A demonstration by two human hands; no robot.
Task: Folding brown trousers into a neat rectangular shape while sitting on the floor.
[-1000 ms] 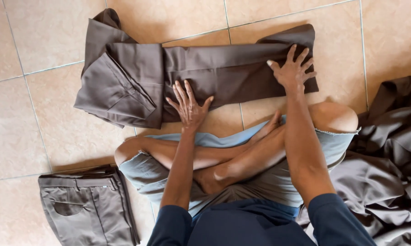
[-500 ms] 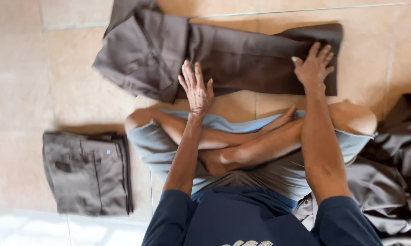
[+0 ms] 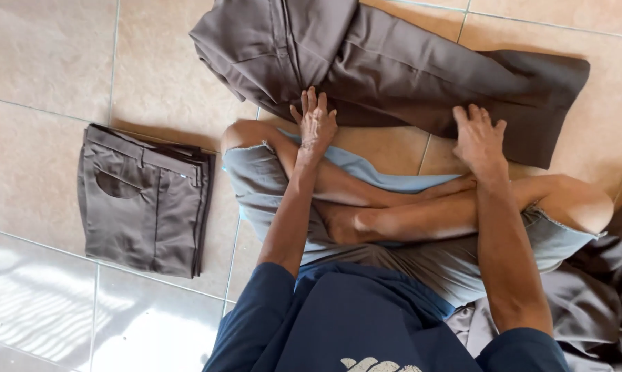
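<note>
Both hands have slid nearer along the brown trousers (image 3: 393, 76), lying on the far floor tiles; left hand (image 3: 315, 124) and right hand (image 3: 477, 138) press flat, fingers spread, clamping nothing; soft, limp cloth, probably best lifted by its folded edge

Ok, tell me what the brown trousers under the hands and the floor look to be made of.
Brown trousers: seemingly a woven cloth, matte, judging by soft folds and pressed creases; the exact fibre cannot be told. Floor: likely glazed ceramic tile, beige, with grout lines and a glossy patch of reflected light.
</note>
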